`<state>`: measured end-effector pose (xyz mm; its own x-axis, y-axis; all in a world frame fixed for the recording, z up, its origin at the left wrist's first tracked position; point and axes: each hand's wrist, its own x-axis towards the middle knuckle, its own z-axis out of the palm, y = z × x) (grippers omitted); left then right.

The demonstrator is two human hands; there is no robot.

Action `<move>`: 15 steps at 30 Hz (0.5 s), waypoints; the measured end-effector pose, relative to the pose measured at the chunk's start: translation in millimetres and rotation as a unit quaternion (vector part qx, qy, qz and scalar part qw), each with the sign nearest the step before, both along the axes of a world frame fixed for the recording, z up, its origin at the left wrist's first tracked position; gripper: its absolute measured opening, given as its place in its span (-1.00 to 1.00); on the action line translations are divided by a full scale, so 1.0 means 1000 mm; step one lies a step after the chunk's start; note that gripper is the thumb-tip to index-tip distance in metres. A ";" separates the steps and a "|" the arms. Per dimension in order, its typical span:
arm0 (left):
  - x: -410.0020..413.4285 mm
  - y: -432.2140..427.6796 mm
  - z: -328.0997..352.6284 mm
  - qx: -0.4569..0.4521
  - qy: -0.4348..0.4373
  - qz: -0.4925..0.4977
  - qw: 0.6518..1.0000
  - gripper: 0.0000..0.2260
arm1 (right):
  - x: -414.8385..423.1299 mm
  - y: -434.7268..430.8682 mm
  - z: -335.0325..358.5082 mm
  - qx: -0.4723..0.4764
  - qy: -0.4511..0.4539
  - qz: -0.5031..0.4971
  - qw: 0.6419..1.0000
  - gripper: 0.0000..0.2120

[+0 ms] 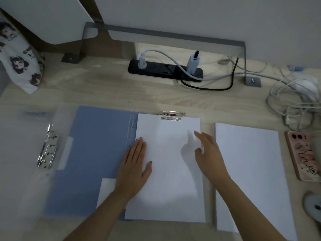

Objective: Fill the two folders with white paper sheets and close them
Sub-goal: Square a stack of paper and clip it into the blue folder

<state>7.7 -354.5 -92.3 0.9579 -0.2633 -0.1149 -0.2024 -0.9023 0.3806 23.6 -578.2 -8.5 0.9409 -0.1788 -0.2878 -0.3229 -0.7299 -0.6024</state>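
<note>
A blue folder (pixel 97 153) lies open flat in the middle of the desk. White sheets (pixel 172 180) lie on its right half, their top edge under a metal clip (pixel 171 116). My left hand (pixel 134 166) rests flat, fingers together, on the sheets' left edge. My right hand (pixel 207 153) hovers just over the sheets' right edge with fingers spread, holding nothing. A clear translucent folder (pixel 22 153) lies open at the left, with a metal lever clamp (pixel 47 150) on it. A stack of white paper (pixel 251 174) sits to the right of the blue folder.
A pink-cased phone (pixel 303 153) lies right of the paper stack. A black power strip (pixel 165 70) with plugs and a tangle of white cables (pixel 293 101) sit at the back. A printed fabric bag (pixel 20 60) stands back left. A grey round object (pixel 312 204) is at the right edge.
</note>
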 end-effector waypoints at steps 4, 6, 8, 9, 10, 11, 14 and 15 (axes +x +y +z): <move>-0.015 -0.045 0.034 -0.088 -0.014 0.078 0.993 -0.52 | -0.066 -0.046 0.009 -0.010 0.013 -0.082 0.997 -0.60; -0.031 -0.086 0.063 -0.190 0.064 0.086 0.976 -0.56 | -0.087 -0.059 0.006 -0.023 0.019 -0.110 0.993 -0.60; -0.045 -0.131 0.087 -0.275 0.199 0.079 0.937 -0.58 | -0.101 -0.069 0.000 -0.035 0.025 -0.125 0.991 -0.59; -0.049 -0.151 0.093 -0.300 0.266 0.086 0.912 -0.58 | -0.106 -0.073 -0.004 -0.041 0.033 -0.127 0.991 -0.58; -0.052 -0.170 0.097 -0.321 0.327 0.108 0.882 -0.58 | -0.110 -0.077 -0.008 -0.044 0.045 -0.126 0.990 -0.58; -0.052 -0.184 0.099 -0.338 0.376 0.138 0.852 -0.57 | -0.113 -0.080 -0.011 -0.044 0.057 -0.123 0.990 -0.58; -0.050 -0.208 0.089 -0.318 0.417 0.199 0.828 -0.64 | -0.115 -0.083 -0.015 -0.031 0.077 -0.118 0.990 -0.55; -0.047 -0.211 0.086 -0.308 0.410 0.215 0.831 -0.68 | -0.114 -0.083 -0.015 -0.027 0.078 -0.114 0.990 -0.54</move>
